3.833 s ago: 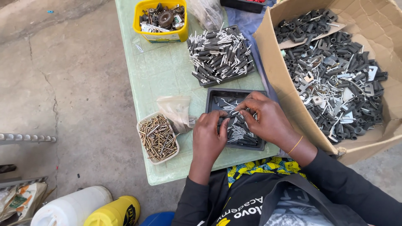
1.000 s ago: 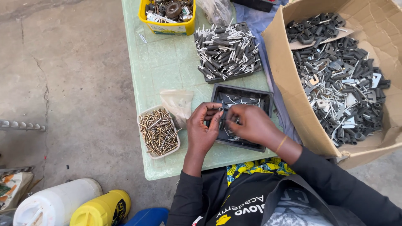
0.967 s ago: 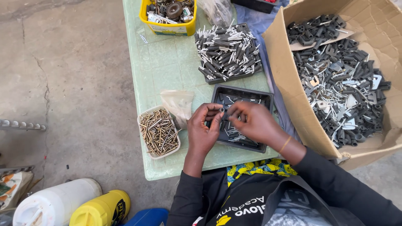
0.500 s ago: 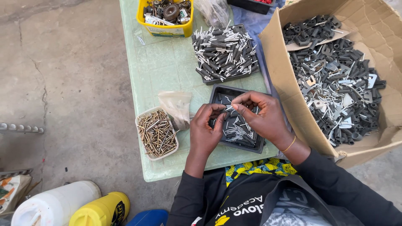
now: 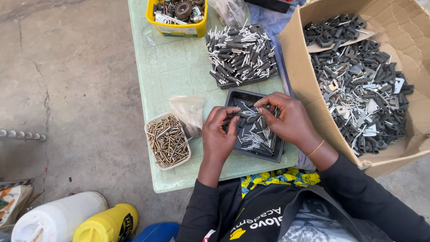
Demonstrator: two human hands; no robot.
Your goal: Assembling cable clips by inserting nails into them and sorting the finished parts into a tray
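Observation:
My left hand (image 5: pixel 219 134) and my right hand (image 5: pixel 286 118) meet over a small black tray (image 5: pixel 233 96) of dark plastic pieces with metal pins. Between the fingertips of both hands I pinch one small dark piece (image 5: pixel 245 112), just above the tray's contents. A gold bangle sits on my right wrist. To the left of my left hand stands a white tub of brass screws (image 5: pixel 167 140), with a crumpled clear plastic bag (image 5: pixel 189 112) beside it. What my fingers do to the piece is too small to tell.
A second black tray (image 5: pixel 242 51) heaped with finished pieces lies further up the pale green table (image 5: pixel 170 67). A yellow tub of mixed hardware (image 5: pixel 177 13) stands at the far end. A large cardboard box (image 5: pixel 358 80) of metal parts sits to the right. White and yellow jugs (image 5: pixel 76 222) stand on the concrete floor.
My hands stay over the small tray, working the piece between the fingertips. My right hand has shifted slightly across the tray. The view has drifted a little.

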